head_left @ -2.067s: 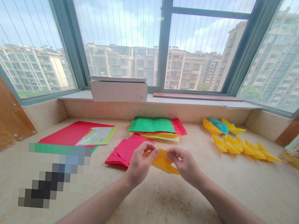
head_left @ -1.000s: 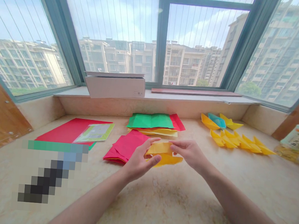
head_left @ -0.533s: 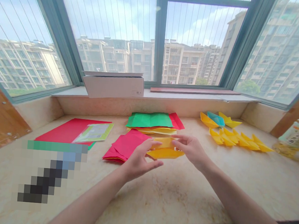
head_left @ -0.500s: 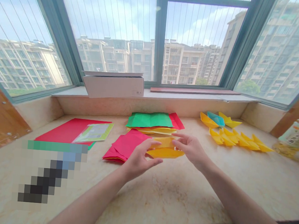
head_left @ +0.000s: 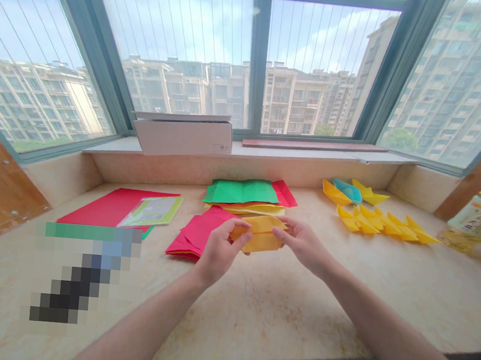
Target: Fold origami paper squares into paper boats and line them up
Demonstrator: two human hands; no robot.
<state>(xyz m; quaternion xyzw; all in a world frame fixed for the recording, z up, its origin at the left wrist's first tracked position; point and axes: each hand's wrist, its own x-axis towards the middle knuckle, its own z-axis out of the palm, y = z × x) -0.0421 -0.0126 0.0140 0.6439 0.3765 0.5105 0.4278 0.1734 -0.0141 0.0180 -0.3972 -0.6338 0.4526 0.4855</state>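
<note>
A piece of folded yellow paper (head_left: 263,241) is held up between my two hands, over the counter's middle. My left hand (head_left: 221,250) pinches its left end, thumb on the near face. At the other end, my right hand (head_left: 305,243) grips it with the thumb in front and fingers behind. A crease runs across the paper. Just left of it lies a stack of crumpled pink-red paper (head_left: 197,233). Behind it are green paper sheets (head_left: 242,191) with red and yellow ones around them.
Folded yellow paper boats (head_left: 381,221) stand in a row at the right, with a teal boat (head_left: 347,191) behind. A bottle (head_left: 477,218) is at the far right. Red sheets (head_left: 97,205) and a clear packet (head_left: 152,212) lie left. A white box (head_left: 183,136) rests on the sill.
The folded yellow paper has turned so a broader face shows toward me. My left thumb, which was apart from the paper, now presses on it, and my right hand's grip has shifted.
</note>
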